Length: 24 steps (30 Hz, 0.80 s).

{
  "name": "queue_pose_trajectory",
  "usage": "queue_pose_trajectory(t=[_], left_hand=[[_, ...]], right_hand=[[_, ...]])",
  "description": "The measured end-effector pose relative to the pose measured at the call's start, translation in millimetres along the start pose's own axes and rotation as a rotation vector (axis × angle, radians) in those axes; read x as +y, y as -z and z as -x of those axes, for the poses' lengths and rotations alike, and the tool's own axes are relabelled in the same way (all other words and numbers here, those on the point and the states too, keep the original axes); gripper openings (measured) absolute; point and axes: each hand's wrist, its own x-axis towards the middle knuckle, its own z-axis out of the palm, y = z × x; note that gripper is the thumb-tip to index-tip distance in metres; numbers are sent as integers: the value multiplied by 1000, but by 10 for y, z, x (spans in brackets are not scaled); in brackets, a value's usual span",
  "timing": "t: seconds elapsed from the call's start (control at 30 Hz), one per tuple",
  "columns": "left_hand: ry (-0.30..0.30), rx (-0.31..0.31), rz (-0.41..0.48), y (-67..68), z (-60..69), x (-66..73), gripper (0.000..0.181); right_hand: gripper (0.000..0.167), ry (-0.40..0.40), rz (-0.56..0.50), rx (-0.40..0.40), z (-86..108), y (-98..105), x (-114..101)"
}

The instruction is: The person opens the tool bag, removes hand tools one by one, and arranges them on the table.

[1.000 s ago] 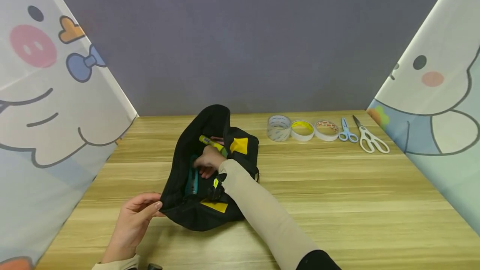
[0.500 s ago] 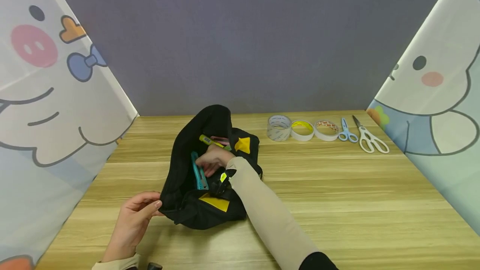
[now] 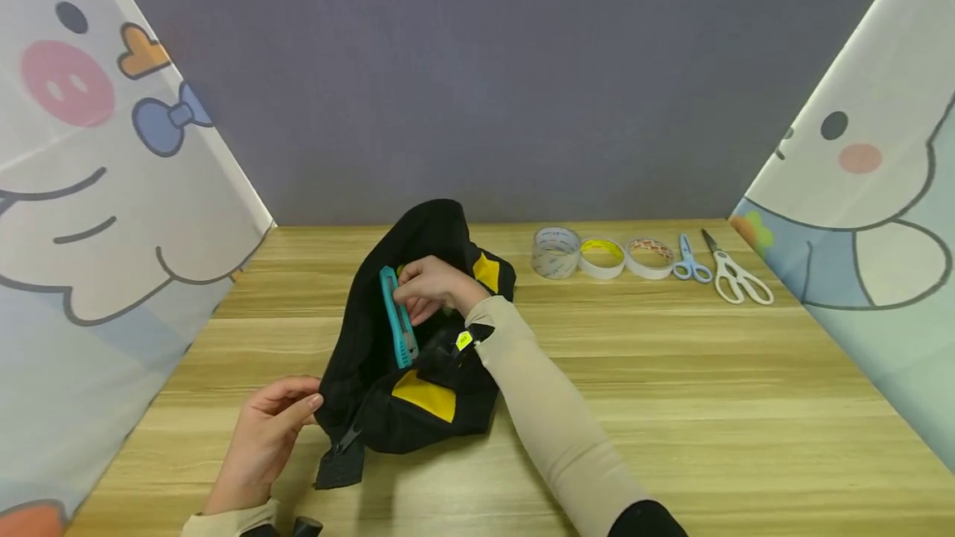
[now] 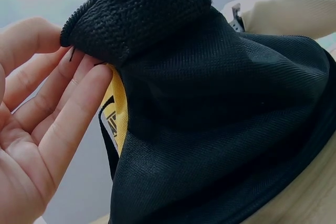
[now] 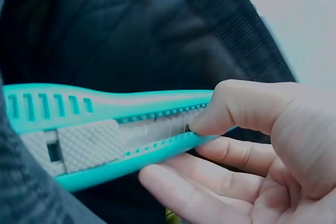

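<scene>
A black fabric bag [image 3: 354,338] with yellow patches lies with its mouth spread. My left hand [image 3: 257,442] pinches the bag's edge at the near left corner; in the left wrist view the thumb and fingers of the left hand [image 4: 50,124] meet at its zippered border. Inside the mouth, my right hand [image 3: 433,288] pinches a teal box cutter [image 3: 397,317] near its upper end. Up close in the right wrist view, the box cutter [image 5: 89,150] has a grey slider and a blade inside its channel, with the thumb across one end. The bag's lower contents are mostly hidden.
Along the back right of the wooden table [image 3: 634,388] stand a clear tape roll [image 3: 555,263], a yellow-cored tape roll [image 3: 601,270] and a white tape roll [image 3: 650,270]. Beside them lie small blue scissors [image 3: 691,268] and larger white scissors [image 3: 736,276].
My right hand has risen out of the bag's depth with the box cutter, which now shows almost whole. The bag's near corner has folded, and a black strap end hangs out.
</scene>
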Motion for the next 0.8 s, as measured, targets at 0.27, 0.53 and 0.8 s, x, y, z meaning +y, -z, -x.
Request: queue_pose_trajectory(t=[0.27, 0.53, 0.8], left_hand=[[13, 6, -6, 6, -10, -7, 44], [-14, -34, 34, 39, 20, -17, 43], [-8, -30, 25, 31, -2, -24, 44]], right_hand=[[15, 77, -31, -11, 158, 102, -154], [13, 250, -73, 28, 318, 117, -268], [6, 315, -91, 103, 537, 241, -349]])
